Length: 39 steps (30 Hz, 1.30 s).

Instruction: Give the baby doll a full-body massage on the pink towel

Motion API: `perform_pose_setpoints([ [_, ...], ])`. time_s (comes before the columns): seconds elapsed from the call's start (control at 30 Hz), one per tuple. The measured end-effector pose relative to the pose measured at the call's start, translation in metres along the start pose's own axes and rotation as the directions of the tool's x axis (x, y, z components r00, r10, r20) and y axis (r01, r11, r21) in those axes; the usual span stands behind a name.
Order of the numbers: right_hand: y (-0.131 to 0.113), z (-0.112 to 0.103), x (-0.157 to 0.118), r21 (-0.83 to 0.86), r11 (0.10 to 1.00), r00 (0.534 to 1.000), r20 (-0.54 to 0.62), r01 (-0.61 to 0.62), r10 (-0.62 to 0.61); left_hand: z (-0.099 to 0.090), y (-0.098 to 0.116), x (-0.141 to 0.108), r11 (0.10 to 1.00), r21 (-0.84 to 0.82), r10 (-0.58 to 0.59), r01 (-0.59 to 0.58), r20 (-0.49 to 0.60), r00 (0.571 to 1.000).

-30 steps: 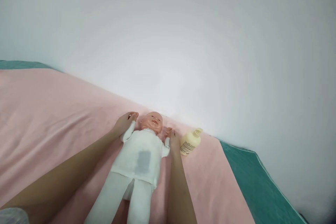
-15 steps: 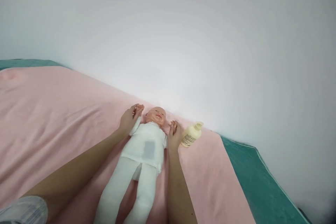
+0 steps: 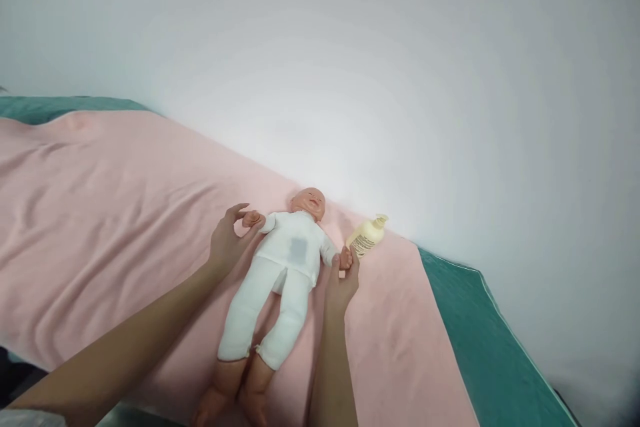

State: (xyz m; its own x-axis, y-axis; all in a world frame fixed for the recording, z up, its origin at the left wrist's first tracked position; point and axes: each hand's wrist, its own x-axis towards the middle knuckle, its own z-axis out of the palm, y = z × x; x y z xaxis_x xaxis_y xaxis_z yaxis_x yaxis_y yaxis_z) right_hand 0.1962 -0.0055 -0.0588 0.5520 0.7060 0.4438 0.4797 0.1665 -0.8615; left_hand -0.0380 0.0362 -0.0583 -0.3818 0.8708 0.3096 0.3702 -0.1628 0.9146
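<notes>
A baby doll (image 3: 280,260) in a white top and white trousers lies on its back on the pink blanket (image 3: 125,180), head toward the wall, bare feet toward me. My left hand (image 3: 229,240) has thumb and fingers curled around the doll's hand on the left side, its arm stretched outward. Around the doll's other hand, my right hand (image 3: 343,280) closes with thumb and fingertips. A pale yellow pump bottle (image 3: 369,233) stands, tilted in view, just behind my right fingertips; whether they touch it I cannot tell.
A plain white wall (image 3: 350,80) rises behind the doll's head. Green covering (image 3: 480,333) shows beyond the blanket on the right and at the far left. Wrinkles run across the blanket's left part.
The doll's arms have come down from beside its head to out at its sides, my hands moving with them. The view has shifted, so the doll's feet now show.
</notes>
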Motion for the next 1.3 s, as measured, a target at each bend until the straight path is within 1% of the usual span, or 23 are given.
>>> perform_pose_setpoints([
  [0.07,0.004,-0.011,-0.016,-0.005,0.999,0.999,-0.008,-0.04,0.04,-0.012,-0.005,-0.013,0.999,0.038,-0.025,0.024,0.026,0.999],
  [0.13,0.01,-0.022,-0.031,-0.015,0.995,0.995,0.01,-0.102,0.103,-0.023,-0.009,-0.024,0.995,0.098,-0.032,0.025,0.069,0.997],
  [0.23,0.021,-0.036,-0.049,-0.104,0.977,0.973,0.118,-0.185,0.197,-0.035,-0.015,-0.038,0.963,0.269,-0.032,-0.024,0.203,0.979],
  [0.3,0.027,-0.042,-0.058,-0.19,0.966,0.961,0.183,-0.173,0.208,-0.04,-0.019,-0.044,0.923,0.375,-0.023,-0.087,0.28,0.96],
  [0.37,0.03,-0.045,-0.064,-0.246,0.961,0.962,0.204,-0.127,0.179,-0.041,-0.023,-0.048,0.895,0.422,0.009,-0.146,0.309,0.951],
  [0.43,0.031,-0.045,-0.068,-0.267,0.96,0.966,0.212,-0.087,0.147,-0.041,-0.027,-0.049,0.885,0.428,0.045,-0.184,0.314,0.948],
  [0.53,0.027,-0.044,-0.068,-0.26,0.961,0.962,0.226,-0.093,0.154,-0.043,-0.025,-0.047,0.899,0.382,0.079,-0.214,0.339,0.937],
  [0.63,0.018,-0.042,-0.06,-0.205,0.973,0.975,0.172,-0.104,0.14,-0.046,-0.015,-0.039,0.941,0.316,0.038,-0.123,0.262,0.964],
  [0.7,0.011,-0.039,-0.048,-0.165,0.982,0.989,0.094,-0.095,0.111,-0.045,-0.007,-0.03,0.973,0.225,0.009,-0.053,0.19,0.982],
  [0.73,0.007,-0.037,-0.04,-0.147,0.985,0.994,0.053,-0.09,0.099,-0.043,-0.003,-0.025,0.984,0.174,0.009,-0.037,0.162,0.987],
  [0.8,0.004,-0.031,-0.021,-0.116,0.99,0.997,-0.011,-0.077,0.077,-0.034,0.003,-0.01,0.995,0.092,0.033,-0.045,0.127,0.991],
  [0.83,0.003,-0.027,-0.01,-0.102,0.993,0.998,-0.022,-0.062,0.06,-0.028,0.006,-0.001,0.997,0.058,0.05,-0.057,0.113,0.992],
  [0.93,0.009,-0.016,0.023,-0.054,0.999,1.0,-0.003,-0.006,0.005,-0.004,0.013,0.029,0.992,-0.068,0.112,-0.105,0.093,0.989],
  [1.03,0.018,-0.004,0.051,-0.021,0.999,0.999,0.041,0.032,-0.031,0.023,0.015,0.06,0.969,-0.207,0.158,-0.137,0.09,0.983],
  [1.1,0.023,0.005,0.067,-0.024,0.997,0.996,0.066,0.067,-0.065,0.041,0.012,0.08,0.957,-0.264,0.146,-0.119,0.085,0.986],
  [1.17,0.026,0.016,0.081,-0.02,0.992,0.988,0.098,0.122,-0.119,0.059,0.006,0.098,0.96,-0.27,0.095,-0.066,0.093,0.991],
  [1.23,0.028,0.029,0.095,-0.003,0.987,0.979,0.126,0.162,-0.16,0.076,-0.002,0.113,0.966,-0.26,0.046,-0.012,0.125,0.991],
  [1.3,0.032,0.043,0.109,0.007,0.99,0.979,0.149,0.142,-0.142,0.091,-0.01,0.127,0.968,-0.25,0.04,0.008,0.186,0.982],
])
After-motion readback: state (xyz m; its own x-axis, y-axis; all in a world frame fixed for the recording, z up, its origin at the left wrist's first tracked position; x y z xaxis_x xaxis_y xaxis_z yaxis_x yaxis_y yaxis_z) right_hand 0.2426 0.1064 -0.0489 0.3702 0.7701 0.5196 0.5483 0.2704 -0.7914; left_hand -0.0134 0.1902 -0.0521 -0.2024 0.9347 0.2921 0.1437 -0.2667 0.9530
